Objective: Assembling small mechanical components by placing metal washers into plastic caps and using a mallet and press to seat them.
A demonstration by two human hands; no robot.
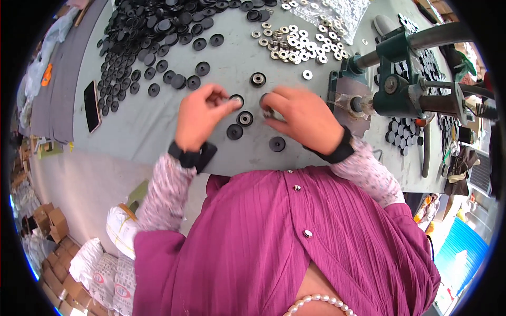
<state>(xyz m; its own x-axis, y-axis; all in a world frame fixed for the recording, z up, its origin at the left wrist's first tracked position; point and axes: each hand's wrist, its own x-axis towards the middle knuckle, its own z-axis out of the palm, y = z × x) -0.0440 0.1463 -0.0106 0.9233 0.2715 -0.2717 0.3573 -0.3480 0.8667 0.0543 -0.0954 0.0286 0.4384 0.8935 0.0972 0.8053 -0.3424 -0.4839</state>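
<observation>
My left hand [201,115] is closed, its thumb and fingertips at the edge of a round black cap with a metal ring in it [237,100]. My right hand [304,117] is pinched and smeared by motion; small dark and metallic pieces show at its fingertips, too blurred to name. Between the hands lies a second cap with a metal ring [244,118]. Just below that is a plain black cap [234,131]. Another ringed cap [258,79] sits farther up the table, and a black cap [277,144] lies below my right hand.
Many black caps [158,31] are heaped at the far left. Several metal rings [300,45] lie beside a clear plastic bag [342,16]. A green hand press [392,84] stands at the right, with finished-looking discs [403,134] near it. A phone [91,107] lies at the table's left edge.
</observation>
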